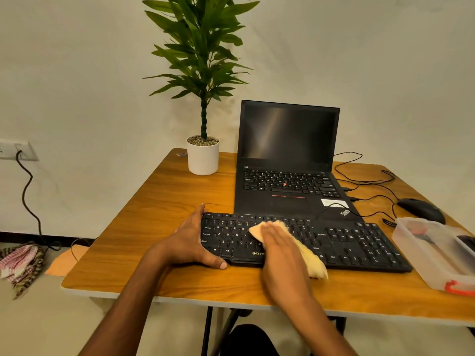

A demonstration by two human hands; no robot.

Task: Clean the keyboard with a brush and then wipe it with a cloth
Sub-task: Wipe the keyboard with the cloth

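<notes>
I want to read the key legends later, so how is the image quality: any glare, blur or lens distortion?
Head view: warm, dim light; a pale streak of glare on the laptop screen; wide-angle bending of the table edges; keyboard legends soft toward its right end; the cloth slightly blurred.

Black keyboard (347, 242) and pale yellow cloth (303, 246) on the wooden table.
The keyboard lay flat near the front edge; the crumpled cloth lay across its middle keys.
</notes>
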